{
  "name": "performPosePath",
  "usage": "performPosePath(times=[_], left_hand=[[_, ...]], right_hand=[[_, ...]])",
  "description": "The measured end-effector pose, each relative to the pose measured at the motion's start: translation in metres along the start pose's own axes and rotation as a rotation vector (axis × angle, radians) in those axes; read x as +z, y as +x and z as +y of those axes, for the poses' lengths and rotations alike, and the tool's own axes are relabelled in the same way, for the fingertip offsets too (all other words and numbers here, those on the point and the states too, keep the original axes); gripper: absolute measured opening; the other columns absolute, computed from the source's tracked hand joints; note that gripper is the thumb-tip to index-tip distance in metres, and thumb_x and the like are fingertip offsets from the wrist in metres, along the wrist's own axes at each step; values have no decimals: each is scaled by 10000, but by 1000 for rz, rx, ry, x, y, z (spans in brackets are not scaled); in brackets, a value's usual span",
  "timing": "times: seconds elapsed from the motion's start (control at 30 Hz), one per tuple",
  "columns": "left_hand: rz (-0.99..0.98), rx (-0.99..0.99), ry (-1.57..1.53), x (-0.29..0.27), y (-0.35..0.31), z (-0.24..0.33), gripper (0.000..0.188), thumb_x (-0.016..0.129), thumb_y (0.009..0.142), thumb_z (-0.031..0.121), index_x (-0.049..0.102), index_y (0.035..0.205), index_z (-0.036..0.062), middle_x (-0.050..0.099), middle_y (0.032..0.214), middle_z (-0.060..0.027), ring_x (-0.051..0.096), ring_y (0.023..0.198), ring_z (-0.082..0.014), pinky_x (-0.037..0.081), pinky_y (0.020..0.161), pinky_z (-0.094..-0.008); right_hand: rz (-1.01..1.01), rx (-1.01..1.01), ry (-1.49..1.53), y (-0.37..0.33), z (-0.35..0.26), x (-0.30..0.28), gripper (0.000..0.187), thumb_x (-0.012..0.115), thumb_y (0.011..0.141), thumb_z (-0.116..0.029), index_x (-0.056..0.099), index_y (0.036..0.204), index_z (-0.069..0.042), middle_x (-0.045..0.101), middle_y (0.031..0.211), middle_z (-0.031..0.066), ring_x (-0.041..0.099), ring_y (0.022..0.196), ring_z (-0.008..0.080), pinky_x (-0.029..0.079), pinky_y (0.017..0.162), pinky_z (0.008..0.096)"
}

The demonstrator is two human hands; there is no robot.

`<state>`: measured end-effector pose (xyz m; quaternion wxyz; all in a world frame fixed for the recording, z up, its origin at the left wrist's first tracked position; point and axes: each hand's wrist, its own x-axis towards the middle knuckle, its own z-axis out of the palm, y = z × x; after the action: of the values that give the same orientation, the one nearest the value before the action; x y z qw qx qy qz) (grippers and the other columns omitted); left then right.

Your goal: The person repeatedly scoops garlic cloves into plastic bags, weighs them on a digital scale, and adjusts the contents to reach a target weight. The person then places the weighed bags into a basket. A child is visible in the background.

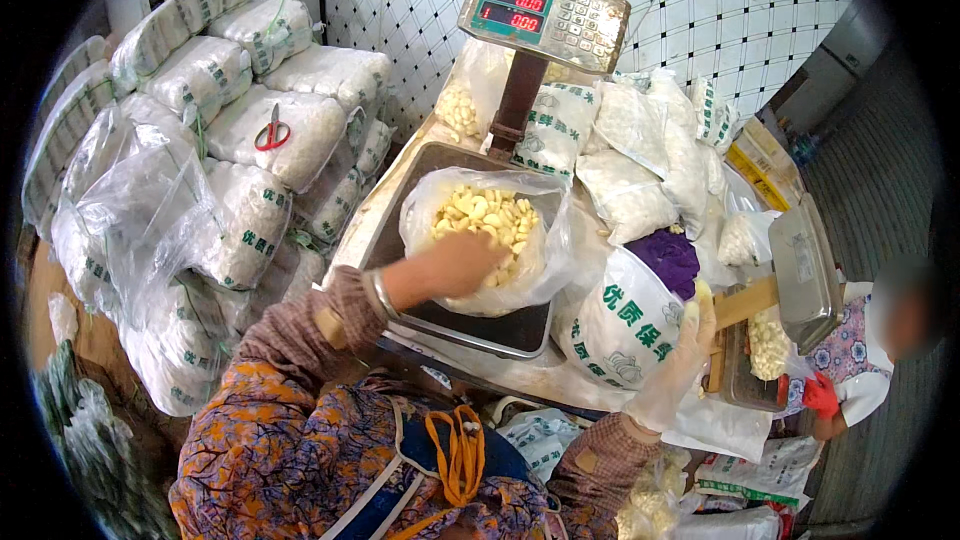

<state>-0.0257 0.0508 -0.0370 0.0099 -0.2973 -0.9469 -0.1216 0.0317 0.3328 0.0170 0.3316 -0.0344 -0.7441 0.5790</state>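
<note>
A clear plastic bag stands spread on the dark scale pan, filled with peeled garlic cloves. My bare left hand reaches over the near rim and lies low on the cloves; its fingers are smeared and partly hidden. My right hand, in a thin translucent glove, is beside a white sack with green print. Its fingers look stretched upward along the sack's right side. A purple cloth lies at that sack's top. The scale's display head, with lit red digits, rises behind the pan.
Stacked white sacks fill the left side, with red-handled scissors on top. More packed bags crowd the table's back right. At the right, a co-worker's red-gloved hand is near a second scale and a bag of cloves.
</note>
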Motion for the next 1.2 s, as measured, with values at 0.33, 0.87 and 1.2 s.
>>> performPosePath(times=[0.33,0.87,1.2], left_hand=[[323,54,-447,-44,-34,-32,248,597,796,105,577,1027,16,585,1046,-158,581,947,-291,493,780,-356],[-239,588,-1800,5,6,70,934,721,722,234,122,1406,22,376,1319,-133,379,1208,-210,301,1026,-329],[-446,128,-2493,64,-81,58,909,548,777,602,108,1429,146,263,1427,-76,295,1294,-218,286,1056,-403]], right_hand=[[257,97,176,-7,-42,-1,205,470,905,-151,550,1060,-43,578,1016,104,562,915,195,485,803,337],[-617,-169,-377,11,-215,50,174,492,821,-114,570,925,2,614,851,116,582,788,165,481,714,299],[-1200,388,-592,49,-83,188,224,554,822,-145,585,1003,-19,634,864,102,589,742,147,468,677,282]])
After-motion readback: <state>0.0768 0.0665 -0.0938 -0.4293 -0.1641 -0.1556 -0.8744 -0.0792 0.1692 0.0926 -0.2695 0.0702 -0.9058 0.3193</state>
